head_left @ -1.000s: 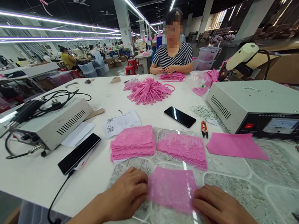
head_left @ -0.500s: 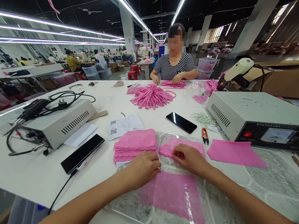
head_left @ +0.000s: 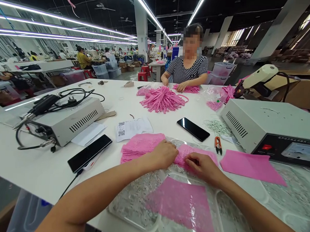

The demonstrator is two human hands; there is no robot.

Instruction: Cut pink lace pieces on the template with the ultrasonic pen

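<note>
My left hand [head_left: 164, 154] and my right hand [head_left: 202, 168] are both closed on the middle stack of pink lace pieces [head_left: 183, 155], pinching at its near edge. A thicker stack of pink lace [head_left: 139, 146] lies just left of my left hand. Under my forearms a single pink lace piece [head_left: 184, 204] lies flat beneath clear plastic sheeting [head_left: 133, 204]. A plain pink fabric sheet [head_left: 250, 164] lies to the right of my right hand.
Two grey machines stand on the white table, one at left [head_left: 67, 120] with cables, one at right [head_left: 269, 129]. Two phones [head_left: 192, 129] [head_left: 89, 153], small snips [head_left: 217, 145], a paper slip [head_left: 132, 128] and pink straps [head_left: 163, 99] lie about. A person in a striped top [head_left: 189, 68] works opposite.
Both my hands left the flat lace piece near me and reached forward to the middle lace stack, closing on it. The view tilted slightly.
</note>
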